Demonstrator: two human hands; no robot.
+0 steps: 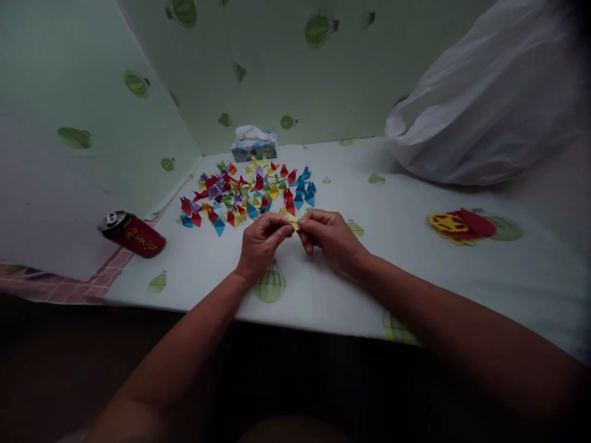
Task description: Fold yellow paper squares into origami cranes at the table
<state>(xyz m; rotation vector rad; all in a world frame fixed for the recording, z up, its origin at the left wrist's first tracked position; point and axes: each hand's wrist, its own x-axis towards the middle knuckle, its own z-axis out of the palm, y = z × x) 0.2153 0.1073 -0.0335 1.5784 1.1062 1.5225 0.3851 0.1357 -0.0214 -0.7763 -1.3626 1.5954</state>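
Note:
Between my two hands, just above the table, is a small piece of folded yellow paper (pixel 290 219). My left hand (pixel 265 243) pinches its left side with thumb and forefinger. On its other side, my right hand (pixel 327 237) grips it the same way, the remaining fingers curled under. Most of the paper is hidden by my fingertips, so its exact shape cannot be made out. Right behind my hands spreads a crowd of small folded paper cranes (pixel 244 191) in red, blue, yellow, purple and green.
A tissue box (pixel 253 147) stands against the back wall. To the left, a dark red drink can (pixel 133 234) appears tilted near the table's edge. A red and yellow patterned item (pixel 459 225) lies at right, below a large white plastic bag (pixel 480 104). The table (pixel 203 277) has a balloon-print cover.

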